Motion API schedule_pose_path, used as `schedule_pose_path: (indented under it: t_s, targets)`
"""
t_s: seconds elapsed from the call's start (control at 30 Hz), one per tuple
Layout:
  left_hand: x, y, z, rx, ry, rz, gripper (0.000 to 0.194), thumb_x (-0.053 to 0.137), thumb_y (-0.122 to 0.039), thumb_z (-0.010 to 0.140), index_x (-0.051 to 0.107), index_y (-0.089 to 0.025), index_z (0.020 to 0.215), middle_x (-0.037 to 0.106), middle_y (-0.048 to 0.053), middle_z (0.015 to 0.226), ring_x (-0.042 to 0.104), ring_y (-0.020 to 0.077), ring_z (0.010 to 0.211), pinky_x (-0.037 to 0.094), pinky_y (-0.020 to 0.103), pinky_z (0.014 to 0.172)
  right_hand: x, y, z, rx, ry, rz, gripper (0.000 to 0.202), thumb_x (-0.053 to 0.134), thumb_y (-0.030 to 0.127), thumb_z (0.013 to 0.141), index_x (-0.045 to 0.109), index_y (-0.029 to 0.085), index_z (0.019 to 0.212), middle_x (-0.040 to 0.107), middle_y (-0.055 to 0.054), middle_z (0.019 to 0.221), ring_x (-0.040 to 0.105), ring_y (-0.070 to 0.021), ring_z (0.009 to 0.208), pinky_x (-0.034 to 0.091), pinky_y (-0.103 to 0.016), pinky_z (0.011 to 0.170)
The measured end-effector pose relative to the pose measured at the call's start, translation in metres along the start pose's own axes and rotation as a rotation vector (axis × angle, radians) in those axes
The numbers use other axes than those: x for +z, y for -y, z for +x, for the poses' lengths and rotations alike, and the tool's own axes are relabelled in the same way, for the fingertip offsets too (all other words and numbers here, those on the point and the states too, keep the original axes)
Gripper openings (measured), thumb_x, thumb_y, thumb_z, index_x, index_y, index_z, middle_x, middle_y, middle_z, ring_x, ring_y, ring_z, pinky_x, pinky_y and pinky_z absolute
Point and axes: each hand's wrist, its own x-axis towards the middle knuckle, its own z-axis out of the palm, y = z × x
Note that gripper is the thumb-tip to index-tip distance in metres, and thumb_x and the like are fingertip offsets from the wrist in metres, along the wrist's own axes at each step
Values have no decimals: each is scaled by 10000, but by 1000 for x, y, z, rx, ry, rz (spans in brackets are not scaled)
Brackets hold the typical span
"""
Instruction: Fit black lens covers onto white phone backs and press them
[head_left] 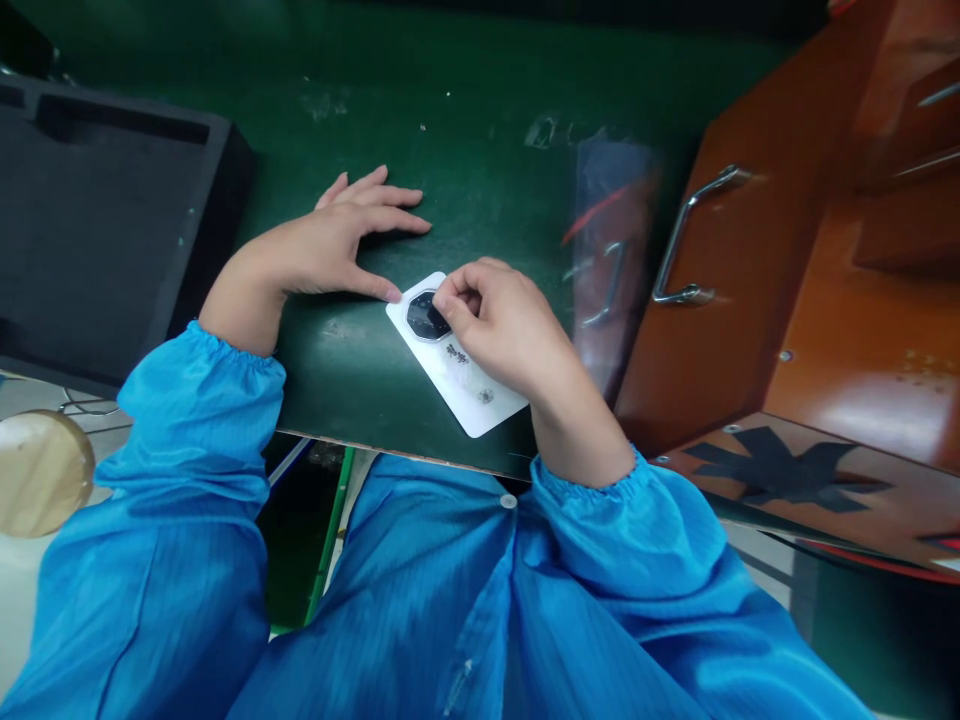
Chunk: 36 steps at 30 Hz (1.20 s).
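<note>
A white, flat panel with rounded corners (491,408) lies aslant on the green tabletop, looking like a phone's back cover. It carries dark characters, a small round mark and a black octagonal piece (424,316) near its far end. My left hand (341,240) rests with fingers spread on the tabletop, its thumb tip at the panel's upper left corner. Over the panel, my right hand (502,318) has thumb and forefinger pinched at the right edge of the black octagon. Whatever lies between those fingertips is hidden. The hand also covers the panel's right side.
At left a black tray with raised walls (217,190) stands on the green tabletop (465,120). Close on the right is a brown wooden cabinet (750,230) with a metal handle (686,230). A round wooden stool top (45,470) shows below left, beside a green-rimmed bin (330,550).
</note>
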Motion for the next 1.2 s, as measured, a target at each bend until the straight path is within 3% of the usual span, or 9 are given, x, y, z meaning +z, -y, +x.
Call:
schedule_pose_path:
  t_s: [0.2,0.4,0.53,0.63,0.83,0.93,1.2]
  targets:
    - [0,-1,-1,14,-32,-4,925,745,-833,793,571,-360,1568,478,-24,1630,46,414,1667,-11,631,1359,2,6,2,58,-21,-68,100,637,131,918,651,195,843,623,-58,886,633,-255,921,487,-419,866]
    - [-4,-14,-3,-37,23,68,991,523,-894,812,471,-317,1616,264,-111,1764,8,258,1676,-118,520,1353,2,11,2,94,-16,-120,74,621,163,933,677,185,889,664,-62,944,642,-228,903,491,-379,834]
    - [-5,-18,-5,-47,29,89,933,508,-853,839,455,-341,1617,244,-125,1771,-11,215,1677,-106,490,1358,6,11,1,99,-44,-160,83,613,182,935,681,186,887,675,-78,983,644,-235,911,488,-378,828]
    - [-6,-17,-6,-27,32,89,889,515,-830,888,455,-335,1624,249,-88,1777,2,232,1681,-95,516,1355,8,14,2,108,-57,-182,92,613,166,918,688,184,867,679,-82,982,645,-239,908,482,-381,828]
    - [-6,-12,-5,15,4,57,992,596,-903,844,528,-273,1608,313,35,1762,35,397,1672,-69,616,1332,9,20,3,145,-69,-214,85,644,115,878,703,169,850,683,-72,956,641,-221,855,470,-369,827]
    - [-6,-12,-6,37,11,83,877,533,-826,942,498,-277,1625,297,24,1768,36,360,1677,-60,597,1336,11,19,2,130,-97,-210,77,651,122,880,694,171,840,675,-68,951,630,-212,834,468,-366,825]
    - [-7,-22,-11,29,25,130,811,488,-755,992,442,-276,1646,254,-11,1782,16,280,1683,-55,560,1345,16,13,0,72,-122,-234,100,627,195,931,677,178,845,657,-76,935,615,-222,855,464,-373,827]
